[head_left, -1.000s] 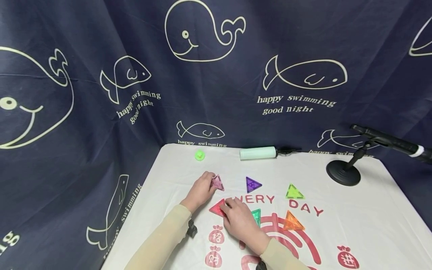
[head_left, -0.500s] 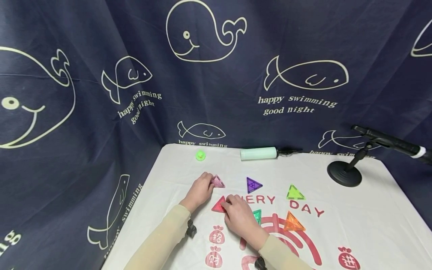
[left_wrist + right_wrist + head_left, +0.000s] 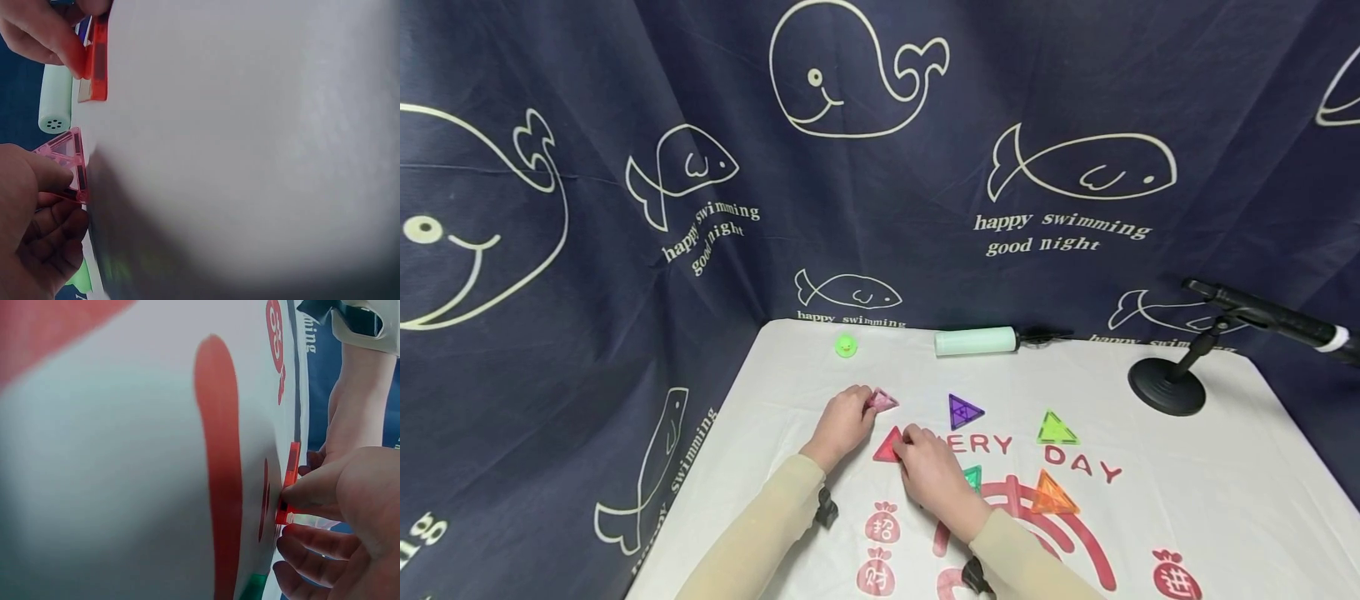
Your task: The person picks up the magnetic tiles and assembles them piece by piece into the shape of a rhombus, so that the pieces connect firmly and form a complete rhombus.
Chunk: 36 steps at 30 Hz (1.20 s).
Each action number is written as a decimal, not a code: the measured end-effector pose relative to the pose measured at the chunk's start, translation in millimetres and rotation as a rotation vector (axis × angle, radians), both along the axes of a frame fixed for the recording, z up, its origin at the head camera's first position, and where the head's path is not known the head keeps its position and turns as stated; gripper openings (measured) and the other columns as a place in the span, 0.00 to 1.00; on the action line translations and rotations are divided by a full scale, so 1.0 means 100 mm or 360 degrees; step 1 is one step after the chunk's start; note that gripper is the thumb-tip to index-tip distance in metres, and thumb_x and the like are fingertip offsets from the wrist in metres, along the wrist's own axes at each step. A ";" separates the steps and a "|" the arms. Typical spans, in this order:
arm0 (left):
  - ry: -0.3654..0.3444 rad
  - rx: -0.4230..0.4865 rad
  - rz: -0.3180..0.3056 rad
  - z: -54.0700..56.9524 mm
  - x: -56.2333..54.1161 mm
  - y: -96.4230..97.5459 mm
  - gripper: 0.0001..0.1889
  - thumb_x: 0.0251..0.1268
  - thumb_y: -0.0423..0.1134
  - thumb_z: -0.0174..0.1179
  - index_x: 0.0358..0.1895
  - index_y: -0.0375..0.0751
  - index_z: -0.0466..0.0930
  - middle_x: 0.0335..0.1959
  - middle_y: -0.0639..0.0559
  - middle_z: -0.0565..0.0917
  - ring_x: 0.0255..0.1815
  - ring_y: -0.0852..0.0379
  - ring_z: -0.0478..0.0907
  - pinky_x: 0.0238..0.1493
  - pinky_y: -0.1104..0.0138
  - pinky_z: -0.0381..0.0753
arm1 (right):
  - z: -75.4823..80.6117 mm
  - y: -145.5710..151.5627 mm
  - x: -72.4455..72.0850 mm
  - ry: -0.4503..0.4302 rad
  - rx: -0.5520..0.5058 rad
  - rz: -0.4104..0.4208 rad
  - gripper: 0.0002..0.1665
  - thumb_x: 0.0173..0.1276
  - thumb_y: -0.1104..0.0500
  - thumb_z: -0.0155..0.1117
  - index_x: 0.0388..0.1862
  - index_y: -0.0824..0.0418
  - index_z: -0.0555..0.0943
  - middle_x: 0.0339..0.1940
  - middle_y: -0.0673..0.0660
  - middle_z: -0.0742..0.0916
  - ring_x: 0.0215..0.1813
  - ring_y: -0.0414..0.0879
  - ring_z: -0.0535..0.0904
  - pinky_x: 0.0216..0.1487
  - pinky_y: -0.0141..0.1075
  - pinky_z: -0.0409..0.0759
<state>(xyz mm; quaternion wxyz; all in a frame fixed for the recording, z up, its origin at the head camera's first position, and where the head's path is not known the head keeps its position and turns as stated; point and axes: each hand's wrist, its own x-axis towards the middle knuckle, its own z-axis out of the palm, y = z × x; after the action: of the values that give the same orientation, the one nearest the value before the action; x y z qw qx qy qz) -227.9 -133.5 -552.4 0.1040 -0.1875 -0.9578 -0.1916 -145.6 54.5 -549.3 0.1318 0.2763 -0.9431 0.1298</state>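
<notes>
Left hand [image 3: 842, 423] pinches pink plastic triangle [image 3: 883, 401], now turned. Right hand [image 3: 937, 480] pinches red plastic triangle [image 3: 887, 446], shifted toward far tabletop edge [image 3: 916, 333].

Red triangle [image 3: 887, 446] partly hidden, pink triangle [image 3: 883, 400] partly covered, sleeves [image 3: 756, 525] cut off

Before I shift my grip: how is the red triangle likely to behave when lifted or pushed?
The red triangle is probably stiff: its edges look straight in the right hand. It's likely light, since it looks like thin plastic. With straight sides and pointed corners, it seems unlikely to roll if pushed.
</notes>
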 end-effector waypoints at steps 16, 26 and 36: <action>0.0047 -0.0051 0.0111 0.03 -0.02 0.04 0.09 0.64 0.34 0.70 0.27 0.45 0.80 0.22 0.56 0.79 0.22 0.58 0.71 0.28 0.60 0.75 | 0.03 -0.04 -0.19 -0.0059 -0.0025 -0.0048 0.02 0.65 0.64 0.74 0.36 0.63 0.91 0.37 0.58 0.82 0.32 0.52 0.78 0.33 0.45 0.81; 0.0064 -0.0044 0.0128 0.06 0.01 0.09 0.12 0.64 0.36 0.69 0.24 0.45 0.80 0.19 0.54 0.79 0.21 0.56 0.73 0.27 0.59 0.75 | 0.01 -0.06 -0.36 -0.0036 -0.0079 -0.0065 0.02 0.62 0.67 0.75 0.33 0.62 0.92 0.39 0.58 0.83 0.37 0.54 0.77 0.34 0.45 0.82; 0.0017 -0.0127 0.0158 0.07 0.00 0.13 0.13 0.68 0.39 0.70 0.24 0.46 0.80 0.19 0.55 0.80 0.21 0.57 0.73 0.26 0.60 0.74 | 0.04 -0.11 -0.48 0.0015 -0.0069 -0.0090 0.04 0.59 0.70 0.73 0.30 0.62 0.91 0.39 0.59 0.84 0.37 0.53 0.77 0.34 0.46 0.82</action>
<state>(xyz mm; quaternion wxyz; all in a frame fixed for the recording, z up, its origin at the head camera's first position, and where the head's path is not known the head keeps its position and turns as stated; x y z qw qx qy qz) -228.1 -120.8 -545.8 0.1110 -0.1450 -0.9722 -0.1467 -193.7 43.2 -545.3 0.1458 0.2473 -0.9469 0.1452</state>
